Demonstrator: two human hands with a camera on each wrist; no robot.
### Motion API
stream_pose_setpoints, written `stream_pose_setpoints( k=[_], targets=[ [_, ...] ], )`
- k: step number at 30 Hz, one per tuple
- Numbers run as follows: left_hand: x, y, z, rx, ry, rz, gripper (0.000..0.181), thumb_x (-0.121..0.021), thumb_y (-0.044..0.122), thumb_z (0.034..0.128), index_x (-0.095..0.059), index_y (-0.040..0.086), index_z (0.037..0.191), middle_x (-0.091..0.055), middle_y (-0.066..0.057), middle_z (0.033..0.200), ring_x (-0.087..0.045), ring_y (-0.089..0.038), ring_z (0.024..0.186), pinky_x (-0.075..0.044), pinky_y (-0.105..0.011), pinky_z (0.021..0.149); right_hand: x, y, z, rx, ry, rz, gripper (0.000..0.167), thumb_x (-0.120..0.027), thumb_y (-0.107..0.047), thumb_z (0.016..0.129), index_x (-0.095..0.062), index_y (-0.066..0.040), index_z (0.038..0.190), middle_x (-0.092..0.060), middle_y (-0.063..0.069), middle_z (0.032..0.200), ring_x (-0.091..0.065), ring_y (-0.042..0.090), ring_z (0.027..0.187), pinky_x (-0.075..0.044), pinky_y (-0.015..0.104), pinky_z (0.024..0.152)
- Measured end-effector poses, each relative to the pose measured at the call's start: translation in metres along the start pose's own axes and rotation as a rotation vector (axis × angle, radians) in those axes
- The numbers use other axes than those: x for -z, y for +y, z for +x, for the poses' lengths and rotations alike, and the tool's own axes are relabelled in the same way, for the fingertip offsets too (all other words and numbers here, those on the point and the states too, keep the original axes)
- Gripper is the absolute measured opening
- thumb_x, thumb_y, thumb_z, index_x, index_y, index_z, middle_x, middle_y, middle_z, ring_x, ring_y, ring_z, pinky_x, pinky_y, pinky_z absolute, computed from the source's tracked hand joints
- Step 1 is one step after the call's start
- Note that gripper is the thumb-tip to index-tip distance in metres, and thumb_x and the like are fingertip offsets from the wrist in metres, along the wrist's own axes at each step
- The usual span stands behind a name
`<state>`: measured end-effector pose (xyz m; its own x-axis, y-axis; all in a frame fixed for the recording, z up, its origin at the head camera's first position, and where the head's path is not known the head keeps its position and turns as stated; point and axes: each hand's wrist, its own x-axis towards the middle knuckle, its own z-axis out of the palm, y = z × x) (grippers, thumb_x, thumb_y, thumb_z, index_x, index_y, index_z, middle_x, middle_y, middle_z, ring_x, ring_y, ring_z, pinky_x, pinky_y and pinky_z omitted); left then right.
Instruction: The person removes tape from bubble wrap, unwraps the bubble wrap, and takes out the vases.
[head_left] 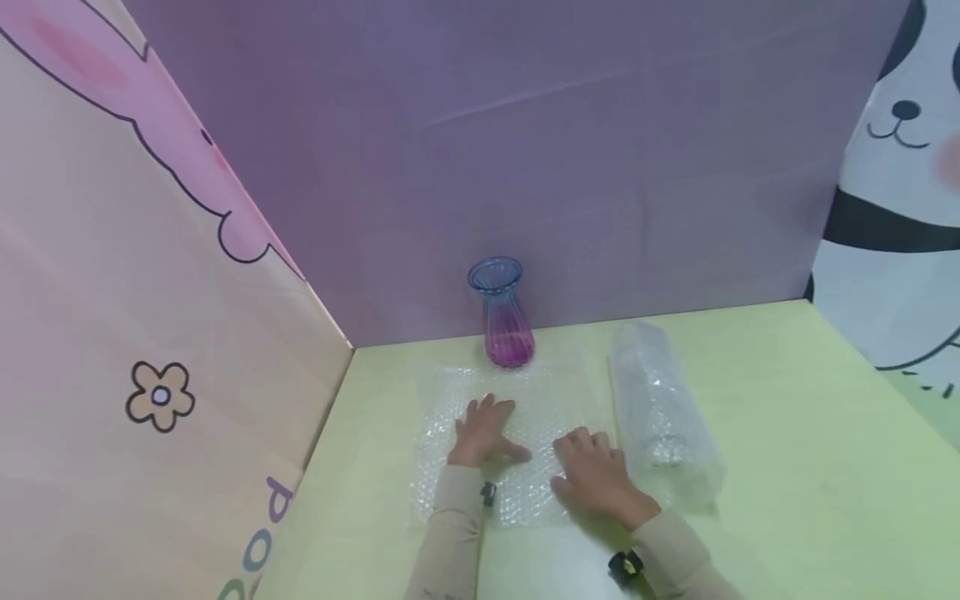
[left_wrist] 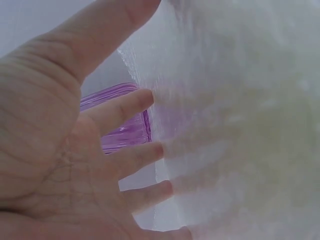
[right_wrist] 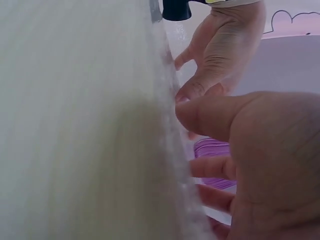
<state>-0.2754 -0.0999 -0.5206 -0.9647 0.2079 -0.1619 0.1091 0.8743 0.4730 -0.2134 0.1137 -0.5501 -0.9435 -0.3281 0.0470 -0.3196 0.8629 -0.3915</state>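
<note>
- Purple backdrop [head_left: 487, 150]: spans the rear, directly behind the desk.
- Left panel [head_left: 82, 308]: pale, printed with a pink cartoon figure, a flower and coloured letters.
- Right panel [head_left: 892, 308]: printed with a panda.
- Desk [head_left: 817, 475]: pale yellow-green top, carries everything below.
- Bubble wrap sheet [head_left: 536, 417]: clear, spread roughly flat on the desk in front of the person, between the vase and the forearms. Both hands on it.
- Wrapped bundle [head_left: 656, 392]: long, translucent, lying on the desk just right of the sheet. Round rim-like outline near its close end; can't tell what's inside.
- Sleeves, left [head_left: 450, 533] and right [head_left: 678, 554]: both beige, reaching in from the near side.
- Vase [head_left: 507, 321]: ribbed glass, blue flared rim fading to magenta base. Upright at the sheet's far edge, near the backdrop; can't tell if its base touches the sheet.
- Right hand [head_left: 600, 479]: fingers apart, slightly bent, touching the sheet's right side. Grips nothing.
- Left hand [head_left: 483, 433]: spread wide, thumb out, on the sheet's left-centre. Grips nothing.
- Wrist devices, left [head_left: 488, 494] and right [head_left: 626, 567]: small, black, at the cuffs.
</note>
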Motion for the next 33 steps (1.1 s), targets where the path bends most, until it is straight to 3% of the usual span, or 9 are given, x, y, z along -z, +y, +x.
stream_pose_setpoints(
  k=[3, 6, 10, 15, 19, 23, 28, 33],
  targets=[
    [-0.001, 0.004, 0.002, -0.007, 0.002, 0.008, 0.099, -0.092, 0.044, 0.0678, -0.047, 0.02, 0.153, -0.029, -0.019, 0.167, -0.019, -0.051, 0.154, -0.015, -0.08, 0.117, 0.008, 0.002, -0.003, 0.007, -0.004, 0.031, 0.048, -0.071, -0.036, 0.09, -0.06, -0.011, 0.13, -0.057, 0.014, 0.135, -0.051, 0.039, 0.116, -0.051, 0.06, 0.087],
    [0.001, 0.005, 0.002, -0.009, 0.005, 0.009, 0.098, -0.093, 0.043, 0.0676, -0.049, 0.018, 0.152, -0.03, -0.02, 0.166, -0.02, -0.053, 0.153, -0.016, -0.081, 0.116, 0.018, 0.0, -0.006, 0.041, -0.006, 0.134, 0.053, -0.072, -0.033, 0.092, -0.057, -0.007, 0.135, -0.056, 0.016, 0.138, -0.051, 0.041, 0.122, -0.051, 0.064, 0.096],
    [0.002, 0.005, 0.001, -0.007, -0.002, 0.009, 0.098, -0.092, 0.043, 0.0686, -0.048, 0.018, 0.152, -0.029, -0.021, 0.166, -0.019, -0.053, 0.153, -0.015, -0.081, 0.116, 0.045, -0.001, -0.012, 0.113, 0.044, 0.309, 0.049, -0.069, -0.029, 0.096, -0.056, -0.007, 0.138, -0.058, 0.013, 0.14, -0.055, 0.037, 0.127, -0.05, 0.056, 0.107],
    [0.0, 0.003, 0.001, -0.001, -0.001, -0.003, 0.098, -0.092, 0.043, 0.0687, -0.048, 0.019, 0.153, -0.029, -0.02, 0.167, -0.018, -0.053, 0.153, -0.013, -0.081, 0.116, 0.093, 0.004, -0.021, 0.189, 0.177, 0.426, 0.035, -0.066, -0.022, 0.099, -0.061, -0.008, 0.131, -0.068, 0.008, 0.127, -0.067, 0.026, 0.108, -0.058, 0.042, 0.093],
    [-0.001, 0.002, 0.001, -0.006, -0.004, -0.014, 0.098, -0.092, 0.044, 0.0689, -0.047, 0.02, 0.153, -0.028, -0.02, 0.167, -0.018, -0.053, 0.153, -0.013, -0.081, 0.117, 0.128, 0.02, -0.025, 0.201, 0.268, 0.383, 0.028, -0.065, -0.016, 0.1, -0.063, -0.006, 0.126, -0.07, 0.007, 0.118, -0.067, 0.017, 0.099, -0.059, 0.035, 0.087],
    [-0.001, 0.001, 0.001, -0.01, 0.0, -0.033, 0.098, -0.092, 0.043, 0.069, -0.047, 0.018, 0.153, -0.027, -0.021, 0.167, -0.017, -0.054, 0.153, -0.012, -0.081, 0.116, 0.155, 0.04, -0.023, 0.189, 0.294, 0.325, 0.028, -0.066, -0.014, 0.099, -0.063, -0.003, 0.125, -0.071, 0.011, 0.115, -0.068, 0.019, 0.095, -0.059, 0.034, 0.084],
    [-0.002, 0.0, 0.001, -0.01, 0.002, -0.044, 0.097, -0.091, 0.043, 0.07, -0.047, 0.018, 0.153, -0.026, -0.022, 0.167, -0.016, -0.054, 0.153, -0.011, -0.081, 0.117, 0.175, 0.062, -0.019, 0.139, 0.232, 0.26, 0.034, -0.069, -0.017, 0.098, -0.062, -0.001, 0.127, -0.067, 0.017, 0.121, -0.066, 0.029, 0.1, -0.058, 0.042, 0.085],
    [-0.003, -0.001, 0.0, -0.006, -0.006, -0.052, 0.097, -0.09, 0.043, 0.0714, -0.046, 0.02, 0.154, -0.024, -0.021, 0.168, -0.014, -0.053, 0.154, -0.008, -0.08, 0.118, 0.177, 0.085, -0.012, 0.06, 0.093, 0.187, 0.055, -0.075, -0.027, 0.093, -0.056, 0.002, 0.135, -0.056, 0.028, 0.123, -0.059, 0.041, 0.106, -0.053, 0.056, 0.085]
  ],
)
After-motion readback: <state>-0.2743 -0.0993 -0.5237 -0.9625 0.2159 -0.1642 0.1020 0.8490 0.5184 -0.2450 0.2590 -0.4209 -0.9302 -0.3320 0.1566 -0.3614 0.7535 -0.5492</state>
